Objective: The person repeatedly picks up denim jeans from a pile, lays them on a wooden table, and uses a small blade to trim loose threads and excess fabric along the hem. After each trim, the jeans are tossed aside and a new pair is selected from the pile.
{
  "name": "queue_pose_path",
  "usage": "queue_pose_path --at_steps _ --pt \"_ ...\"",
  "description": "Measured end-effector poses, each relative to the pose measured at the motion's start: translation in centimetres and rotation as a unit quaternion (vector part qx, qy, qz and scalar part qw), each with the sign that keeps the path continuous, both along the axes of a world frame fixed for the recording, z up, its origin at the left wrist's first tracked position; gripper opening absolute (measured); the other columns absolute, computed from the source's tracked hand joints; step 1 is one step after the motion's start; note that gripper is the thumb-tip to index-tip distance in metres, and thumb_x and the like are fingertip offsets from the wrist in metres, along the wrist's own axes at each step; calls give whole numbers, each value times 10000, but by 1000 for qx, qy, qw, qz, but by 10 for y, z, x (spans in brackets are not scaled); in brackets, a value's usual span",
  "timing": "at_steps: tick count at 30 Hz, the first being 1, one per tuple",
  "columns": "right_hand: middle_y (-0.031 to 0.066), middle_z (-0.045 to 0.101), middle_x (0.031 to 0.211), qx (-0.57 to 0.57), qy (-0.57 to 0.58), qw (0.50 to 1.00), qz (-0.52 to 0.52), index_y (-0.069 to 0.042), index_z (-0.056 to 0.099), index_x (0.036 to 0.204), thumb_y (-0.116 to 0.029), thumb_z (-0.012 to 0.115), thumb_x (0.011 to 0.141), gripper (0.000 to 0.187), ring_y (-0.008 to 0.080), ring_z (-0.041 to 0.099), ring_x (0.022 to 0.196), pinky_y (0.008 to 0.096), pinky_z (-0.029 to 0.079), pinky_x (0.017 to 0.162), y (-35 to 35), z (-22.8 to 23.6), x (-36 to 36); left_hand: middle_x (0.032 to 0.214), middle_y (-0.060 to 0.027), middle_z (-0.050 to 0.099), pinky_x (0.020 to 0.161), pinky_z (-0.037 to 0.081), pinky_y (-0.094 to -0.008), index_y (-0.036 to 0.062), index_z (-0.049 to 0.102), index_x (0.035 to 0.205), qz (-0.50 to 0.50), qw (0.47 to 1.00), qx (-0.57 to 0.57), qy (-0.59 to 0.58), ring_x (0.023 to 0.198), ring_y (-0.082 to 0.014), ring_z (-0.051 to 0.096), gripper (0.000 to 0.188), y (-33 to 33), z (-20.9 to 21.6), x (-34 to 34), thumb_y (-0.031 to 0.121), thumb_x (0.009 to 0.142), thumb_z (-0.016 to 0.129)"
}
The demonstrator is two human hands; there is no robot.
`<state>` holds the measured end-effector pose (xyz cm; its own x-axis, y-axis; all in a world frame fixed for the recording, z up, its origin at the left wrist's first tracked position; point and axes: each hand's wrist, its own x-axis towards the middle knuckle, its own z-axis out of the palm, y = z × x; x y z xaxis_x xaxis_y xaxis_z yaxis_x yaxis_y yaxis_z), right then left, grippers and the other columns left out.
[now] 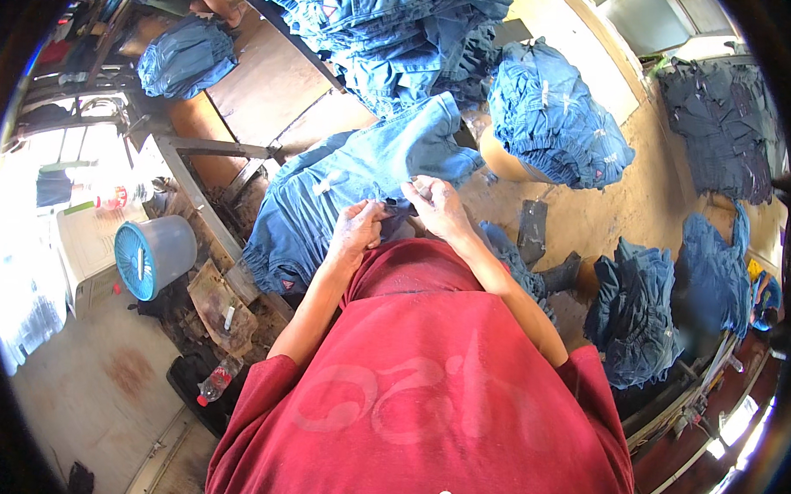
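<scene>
One denim garment (372, 163) at twelve o'clock seems unfinished; my left hand (356, 231) pinches a dark scrap (391, 207); my right hand's (440, 212) grip, I can't tell, nor whether one o'clock's bundle (557, 113) is done.

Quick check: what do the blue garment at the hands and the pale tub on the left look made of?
Blue garment: probably matte denim, judging by its faded tones and creases. Pale tub: likely smooth plastic; it looks slightly translucent.
</scene>
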<state>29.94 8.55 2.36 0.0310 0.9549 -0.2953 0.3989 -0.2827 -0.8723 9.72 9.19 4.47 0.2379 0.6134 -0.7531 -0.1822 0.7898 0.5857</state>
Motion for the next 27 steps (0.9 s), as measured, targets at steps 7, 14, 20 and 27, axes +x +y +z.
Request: queue_pose_path --at_steps 7,14,20,27 --pt "16 505 639 24 67 997 -15 -12 611 811 -264 716 1028 349 98 444 634 330 418 610 -3 2 -2 673 67 497 418 276 -231 97 618 928 -97 995 -1 11 430 -16 340 193 15 10 1 223 1044 707" --pt "160 738 813 3 68 998 7 -30 739 888 -397 701 993 384 311 715 747 436 538 705 -1 -2 -5 660 101 426 454 279 -241 128 592 924 -145 986 70 33 512 -14 353 209 10 2 -1 246 1068 687" --pt "178 787 997 -6 66 997 -29 -161 823 1093 -488 665 979 381 385 760 942 485 591 826 -2 -16 -16 722 51 461 431 291 -222 116 548 1020 -147 988 46 13 477 -25 356 99 19 -8 -13 138 1108 588" --pt "182 769 931 -32 126 990 -63 -108 797 1014 -507 688 962 417 379 737 874 484 557 788 7 -32 -26 810 13 548 407 278 -222 123 529 1100 -208 977 31 -31 446 -40 323 80 45 -24 -47 175 1114 588"
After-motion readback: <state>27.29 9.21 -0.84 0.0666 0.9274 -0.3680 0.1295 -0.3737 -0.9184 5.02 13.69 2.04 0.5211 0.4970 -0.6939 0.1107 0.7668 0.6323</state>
